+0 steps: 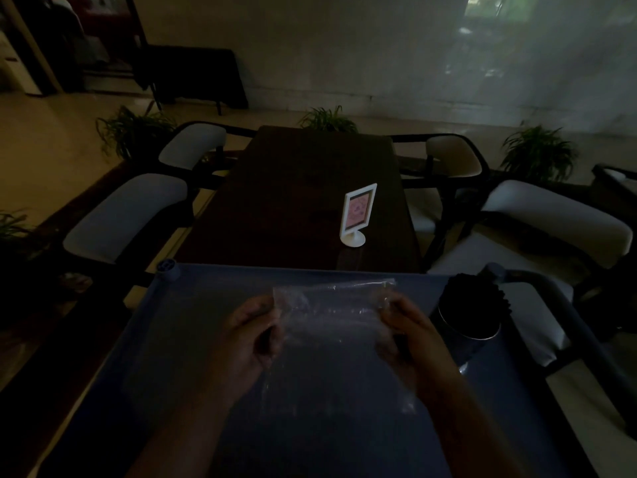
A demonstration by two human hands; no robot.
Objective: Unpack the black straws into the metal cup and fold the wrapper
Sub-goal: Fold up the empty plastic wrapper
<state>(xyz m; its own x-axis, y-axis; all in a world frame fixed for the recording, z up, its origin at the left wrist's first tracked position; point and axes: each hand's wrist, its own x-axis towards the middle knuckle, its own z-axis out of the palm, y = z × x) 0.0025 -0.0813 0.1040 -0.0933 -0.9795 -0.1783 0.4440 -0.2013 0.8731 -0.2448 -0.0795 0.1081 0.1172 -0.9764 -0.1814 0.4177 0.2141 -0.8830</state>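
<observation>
A clear plastic wrapper (331, 326) is stretched between both hands above the blue cart top (179, 357). My left hand (248, 336) pinches its left edge and my right hand (410, 332) pinches its right edge. The wrapper looks empty and hangs down toward me. To the right stands the metal cup (472, 343), filled with a bundle of black straws (475, 298) that stick up out of it. The scene is dim.
A dark wooden table (296, 201) lies beyond the cart, with a white sign holder (358, 215) on it. White cushioned chairs (131, 212) flank the table on both sides. The cart's handle bar (565, 305) curves along the right. Potted plants stand behind.
</observation>
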